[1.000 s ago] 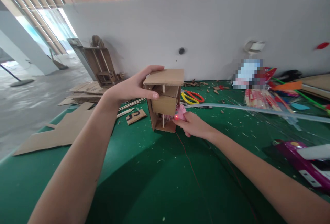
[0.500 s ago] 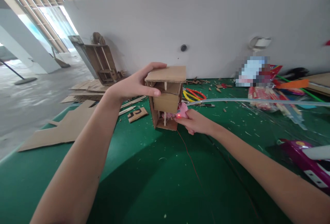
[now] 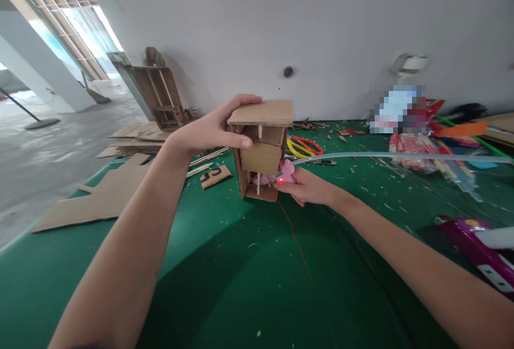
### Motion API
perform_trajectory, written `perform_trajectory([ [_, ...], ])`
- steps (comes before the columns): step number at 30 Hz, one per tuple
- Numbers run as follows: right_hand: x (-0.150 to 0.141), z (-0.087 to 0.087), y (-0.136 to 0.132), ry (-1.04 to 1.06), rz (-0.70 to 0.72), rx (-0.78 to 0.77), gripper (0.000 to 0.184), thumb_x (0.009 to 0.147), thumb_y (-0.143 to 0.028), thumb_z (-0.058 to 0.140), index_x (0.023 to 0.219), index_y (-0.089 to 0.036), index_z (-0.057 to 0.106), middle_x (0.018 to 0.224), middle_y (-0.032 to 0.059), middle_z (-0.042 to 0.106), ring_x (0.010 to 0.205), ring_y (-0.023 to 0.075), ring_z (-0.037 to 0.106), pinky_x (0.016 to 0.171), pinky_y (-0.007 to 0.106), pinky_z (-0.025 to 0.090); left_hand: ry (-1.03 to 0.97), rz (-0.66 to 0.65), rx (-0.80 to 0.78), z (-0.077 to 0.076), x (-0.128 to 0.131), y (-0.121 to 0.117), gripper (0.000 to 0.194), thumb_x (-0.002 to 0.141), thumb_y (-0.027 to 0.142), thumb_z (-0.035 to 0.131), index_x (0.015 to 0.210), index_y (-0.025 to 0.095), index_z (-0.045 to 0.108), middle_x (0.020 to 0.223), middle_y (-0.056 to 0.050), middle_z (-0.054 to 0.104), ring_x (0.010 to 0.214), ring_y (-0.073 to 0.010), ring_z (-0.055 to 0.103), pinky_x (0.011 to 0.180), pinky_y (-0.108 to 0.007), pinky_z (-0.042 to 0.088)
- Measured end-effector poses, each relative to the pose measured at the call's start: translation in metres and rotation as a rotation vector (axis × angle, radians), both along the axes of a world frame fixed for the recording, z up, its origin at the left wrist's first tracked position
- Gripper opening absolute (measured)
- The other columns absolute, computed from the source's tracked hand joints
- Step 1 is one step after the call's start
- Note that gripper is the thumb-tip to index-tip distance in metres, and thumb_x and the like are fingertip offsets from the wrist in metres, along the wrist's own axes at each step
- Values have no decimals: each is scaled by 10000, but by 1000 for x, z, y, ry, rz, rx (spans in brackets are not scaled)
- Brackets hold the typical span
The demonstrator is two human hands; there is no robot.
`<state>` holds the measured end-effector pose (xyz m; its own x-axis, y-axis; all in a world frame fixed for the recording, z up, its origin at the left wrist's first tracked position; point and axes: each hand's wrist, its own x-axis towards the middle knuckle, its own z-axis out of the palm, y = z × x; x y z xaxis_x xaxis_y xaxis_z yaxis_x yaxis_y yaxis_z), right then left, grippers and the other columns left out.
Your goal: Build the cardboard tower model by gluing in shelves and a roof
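A small cardboard model house point(image 3: 261, 148) stands on the green table point(image 3: 241, 274), with thin sticks inside its open front. My left hand point(image 3: 209, 132) grips its flat roof from the left, thumb under the edge. My right hand point(image 3: 307, 186) is closed round a pink glue gun point(image 3: 286, 172) with a red light lit, its tip inside the lower opening of the house. A long clear glue stick point(image 3: 401, 157) runs out of the gun to the right. A thin red cord point(image 3: 295, 242) trails from it toward me.
Yellow and red scissors point(image 3: 303, 147) lie behind the house. Cardboard sheets point(image 3: 100, 199) and a printed scrap point(image 3: 216, 175) lie at the left. Packets and coloured sticks point(image 3: 421, 151) crowd the back right. A purple tool point(image 3: 474, 242) sits at the right edge. A grey partition point(image 3: 321, 33) backs the table.
The view has shifted slightly, so house and hands sit a little higher and to the right. Both hands keep their hold; the glue gun stays at the lower opening.
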<state>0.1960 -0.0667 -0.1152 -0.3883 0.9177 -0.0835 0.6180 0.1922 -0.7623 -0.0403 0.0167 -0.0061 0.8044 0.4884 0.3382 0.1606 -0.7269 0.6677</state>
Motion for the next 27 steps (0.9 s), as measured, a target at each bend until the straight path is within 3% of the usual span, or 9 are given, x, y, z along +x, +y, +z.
perform_trajectory([
  [8,3,-1,3,-80,-13,-45,597,907,-539,477,404,-216,466,384,26,523,413,126,492,567,297,435,-7,-3,-41,0,0,1,829,682,505,773,1388,262,413,1345,-101,533,1268,-334,490,1014,-397,477],
  [19,-4,-7,-3,-36,-116,86,424,924,-413,475,553,-209,494,391,-16,519,372,120,501,485,265,421,-6,-13,-27,0,-1,2,825,679,517,774,1381,262,422,1355,-97,524,1289,-350,468,1019,-408,481],
  [27,-8,-7,-5,-86,-127,154,489,944,-404,439,492,-218,429,382,-9,496,363,111,499,483,265,422,-11,-29,-24,-1,-1,3,792,692,484,774,1375,280,430,1353,-74,517,1298,-347,455,1021,-414,477],
])
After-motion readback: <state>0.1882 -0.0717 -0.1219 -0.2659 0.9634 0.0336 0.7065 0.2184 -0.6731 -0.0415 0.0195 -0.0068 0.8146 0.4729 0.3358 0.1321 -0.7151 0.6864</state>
